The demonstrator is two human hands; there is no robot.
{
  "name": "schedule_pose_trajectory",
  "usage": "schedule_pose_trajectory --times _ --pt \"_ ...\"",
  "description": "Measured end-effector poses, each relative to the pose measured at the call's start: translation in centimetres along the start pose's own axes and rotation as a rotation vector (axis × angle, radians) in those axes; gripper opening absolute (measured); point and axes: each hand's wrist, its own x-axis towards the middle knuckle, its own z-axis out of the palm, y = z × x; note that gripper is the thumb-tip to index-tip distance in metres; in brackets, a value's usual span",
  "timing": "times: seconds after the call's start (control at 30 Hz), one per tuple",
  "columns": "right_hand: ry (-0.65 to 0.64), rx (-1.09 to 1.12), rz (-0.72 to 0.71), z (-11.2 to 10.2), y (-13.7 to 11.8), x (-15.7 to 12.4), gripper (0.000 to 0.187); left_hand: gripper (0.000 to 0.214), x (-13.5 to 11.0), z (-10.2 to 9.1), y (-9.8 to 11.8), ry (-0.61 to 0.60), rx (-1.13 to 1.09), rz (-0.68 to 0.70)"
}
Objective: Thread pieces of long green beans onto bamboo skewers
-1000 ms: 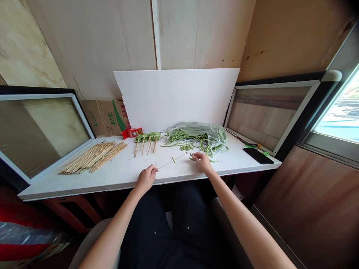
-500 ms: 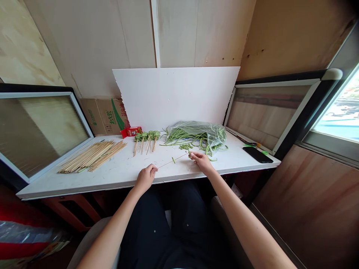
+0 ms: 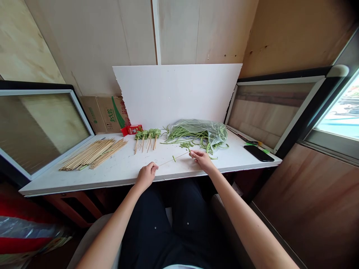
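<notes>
Between my hands runs a thin wooden skewer [image 3: 166, 162], slanting up to the right over the white table. My left hand [image 3: 146, 175] pinches its lower end. Partway along, a short piece of green bean [image 3: 174, 158] sits crosswise on the skewer. At the far end, my right hand [image 3: 201, 160] is closed on another bean piece [image 3: 189, 151], by the skewer's tip; whether the tip is inside it I cannot tell. Behind the right hand lie small cut bean pieces [image 3: 185, 145] and a clear plastic bag [image 3: 220, 131] of long green beans [image 3: 182, 133].
Loaded bean skewers [image 3: 148, 134] lie at the back, next to a red packet [image 3: 131, 129]. A heap of bare skewers [image 3: 89, 155] covers the table's left. A black phone [image 3: 258, 153] rests near the right edge. Framed panels [image 3: 42, 127] stand at both sides, a cardboard box [image 3: 105, 115] behind.
The view has shifted slightly. Both hands keep nearly the same pose, with the skewer still between them and the bean piece still partway along it.
</notes>
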Motion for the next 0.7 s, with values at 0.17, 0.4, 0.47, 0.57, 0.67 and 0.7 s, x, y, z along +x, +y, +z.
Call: schedule_pose_trajectory --times 0.17,0.4,0.47,0.57,0.67,0.7 --pt "-0.002 -0.003 0.004 0.09 -0.31 -0.18 0.054 0.031 -0.02 -0.03 0.04 -0.001 -0.001 -0.008" --pt "0.009 -0.01 0.0 0.01 0.12 0.05 0.049 0.027 0.07 0.01 0.18 0.011 0.009 0.005" --pt "0.012 -0.013 0.001 0.0 0.09 0.02 0.05 0.026 0.09 0.05 0.14 0.017 0.019 0.005" --pt "0.013 -0.013 0.009 0.03 -0.08 -0.09 0.05 0.026 0.1 0.12 0.05 0.02 0.028 0.009" --pt "-0.001 -0.005 0.016 0.1 -0.24 -0.2 0.047 0.026 0.09 0.13 0.02 0.015 0.023 0.016" --pt "-0.009 -0.001 0.017 0.12 -0.27 -0.23 0.046 0.026 0.08 0.11 0.03 0.013 0.018 0.017"
